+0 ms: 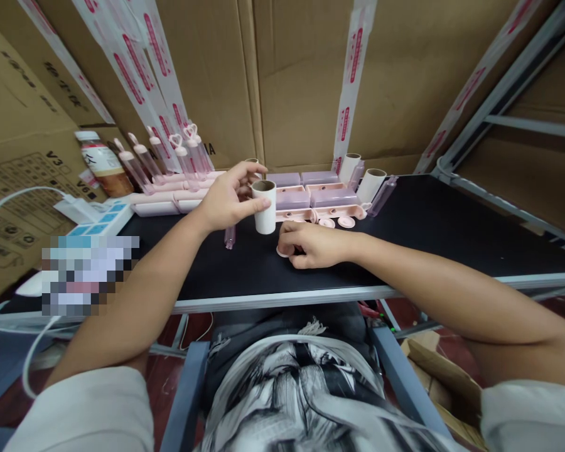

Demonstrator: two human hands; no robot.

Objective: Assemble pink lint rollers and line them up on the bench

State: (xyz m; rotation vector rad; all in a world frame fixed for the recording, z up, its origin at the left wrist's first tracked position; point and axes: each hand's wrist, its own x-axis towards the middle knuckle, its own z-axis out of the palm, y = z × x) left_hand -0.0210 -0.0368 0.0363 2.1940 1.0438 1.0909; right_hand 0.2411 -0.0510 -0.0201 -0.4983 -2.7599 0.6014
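Note:
My left hand (230, 198) grips a white paper tube (265, 216) upright just over the black tabletop, thumb across its front and fingers behind. The tube's open top shows a brown inside. Beside it, my right hand (308, 243) is closed low at the table, fingertips curled on a pale pink disc (282, 252) whose edge shows beneath them. A translucent purple piece (230, 237) lies below my left hand. Behind my right hand are pink round caps (346, 222) and pink trays (341, 212) beside purple blocks (336, 198).
More white tubes (371, 187) stand at the back right, with a purple piece (383, 196) leaning there. Several pink-capped clear tubes (134, 164) stand at the left, near a drink bottle (104, 164) and a power strip (101, 223). Cardboard (301, 81) walls the back.

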